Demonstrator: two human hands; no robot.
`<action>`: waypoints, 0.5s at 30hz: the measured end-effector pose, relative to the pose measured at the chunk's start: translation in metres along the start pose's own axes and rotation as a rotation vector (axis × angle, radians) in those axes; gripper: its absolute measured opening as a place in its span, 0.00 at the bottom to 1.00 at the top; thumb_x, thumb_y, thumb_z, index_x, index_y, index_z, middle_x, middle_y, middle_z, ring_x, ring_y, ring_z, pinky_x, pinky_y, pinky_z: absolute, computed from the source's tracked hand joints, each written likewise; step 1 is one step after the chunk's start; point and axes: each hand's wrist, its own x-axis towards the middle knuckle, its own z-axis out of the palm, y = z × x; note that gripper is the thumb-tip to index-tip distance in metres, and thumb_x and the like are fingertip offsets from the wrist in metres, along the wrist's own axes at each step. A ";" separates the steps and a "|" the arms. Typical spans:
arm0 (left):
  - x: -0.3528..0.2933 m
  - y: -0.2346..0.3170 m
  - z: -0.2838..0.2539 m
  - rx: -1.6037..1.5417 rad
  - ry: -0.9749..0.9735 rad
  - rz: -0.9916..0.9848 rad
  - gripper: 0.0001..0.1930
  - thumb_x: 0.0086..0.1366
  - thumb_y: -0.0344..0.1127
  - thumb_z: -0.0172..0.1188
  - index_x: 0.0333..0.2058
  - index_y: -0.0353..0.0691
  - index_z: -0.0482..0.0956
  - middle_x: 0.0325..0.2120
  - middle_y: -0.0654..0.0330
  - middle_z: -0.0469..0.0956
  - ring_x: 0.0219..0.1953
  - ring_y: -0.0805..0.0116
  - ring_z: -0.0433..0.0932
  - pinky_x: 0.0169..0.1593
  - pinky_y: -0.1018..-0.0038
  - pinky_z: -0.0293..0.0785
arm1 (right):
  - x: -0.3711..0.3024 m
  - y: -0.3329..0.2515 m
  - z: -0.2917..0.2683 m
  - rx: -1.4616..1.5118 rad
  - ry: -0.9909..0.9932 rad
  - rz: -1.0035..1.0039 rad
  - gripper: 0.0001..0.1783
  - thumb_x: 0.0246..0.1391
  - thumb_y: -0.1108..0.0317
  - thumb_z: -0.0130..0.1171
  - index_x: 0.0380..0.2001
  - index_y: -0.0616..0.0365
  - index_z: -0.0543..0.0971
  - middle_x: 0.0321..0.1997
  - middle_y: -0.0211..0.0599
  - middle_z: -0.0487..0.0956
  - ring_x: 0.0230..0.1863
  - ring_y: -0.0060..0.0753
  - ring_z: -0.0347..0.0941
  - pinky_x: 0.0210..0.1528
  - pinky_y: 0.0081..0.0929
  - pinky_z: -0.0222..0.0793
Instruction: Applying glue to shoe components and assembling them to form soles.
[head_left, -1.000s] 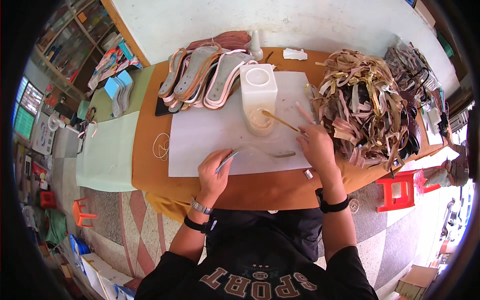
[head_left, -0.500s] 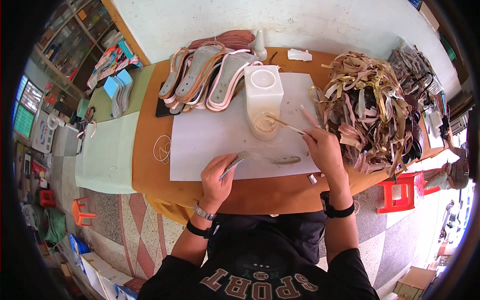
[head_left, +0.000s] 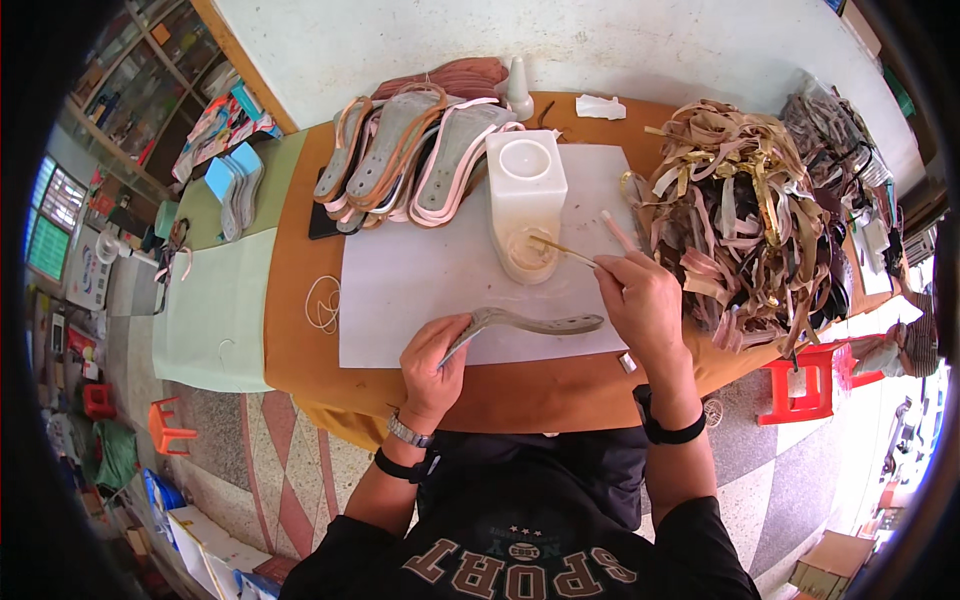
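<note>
In my left hand [head_left: 432, 368] is a grey shoe insole [head_left: 540, 321], gripped at one end between thumb and fingers. It is tilted edge-on, and its curved length points to the right, above the near part of the white sheet [head_left: 410, 290]. My right hand [head_left: 642, 300] pinches the thin handle of a brush [head_left: 566, 249]. The brush's tip is down in the round front cup of a white plastic glue pot [head_left: 527, 205], where pale, creamy glue shows. This pot stands on the sheet, beyond both hands.
Strapped and edged insoles [head_left: 400, 150] are stacked at the back left. A big heap of tan, pink and dark strips [head_left: 745, 220] fills the table's right side. A loop of thread [head_left: 323, 304] lies left of the sheet. Red stools [head_left: 800, 390] stand on the floor at right.
The insole, blurred before, now shows sharply, its far end still pointing right. My right hand has shifted slightly left with the brush, whose tip stays in the glue cup.
</note>
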 end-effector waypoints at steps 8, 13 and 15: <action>0.000 0.000 0.000 -0.008 0.020 -0.001 0.11 0.67 0.22 0.67 0.48 0.31 0.86 0.44 0.49 0.88 0.44 0.50 0.87 0.48 0.64 0.84 | -0.006 0.005 -0.001 0.068 0.015 0.045 0.05 0.59 0.68 0.70 0.37 0.55 0.89 0.30 0.41 0.83 0.31 0.49 0.81 0.34 0.40 0.75; 0.000 0.003 0.002 0.016 0.028 -0.010 0.12 0.66 0.22 0.67 0.48 0.32 0.86 0.44 0.50 0.88 0.44 0.50 0.87 0.48 0.65 0.84 | -0.012 0.008 0.000 0.125 0.033 0.061 0.05 0.59 0.70 0.69 0.38 0.58 0.89 0.29 0.43 0.82 0.30 0.50 0.80 0.33 0.39 0.74; 0.000 0.003 0.003 0.031 0.026 -0.011 0.12 0.66 0.21 0.67 0.48 0.31 0.86 0.43 0.50 0.88 0.44 0.50 0.87 0.47 0.65 0.84 | -0.015 0.007 0.000 0.128 0.033 0.056 0.06 0.59 0.72 0.69 0.38 0.58 0.89 0.29 0.43 0.82 0.30 0.50 0.80 0.33 0.39 0.74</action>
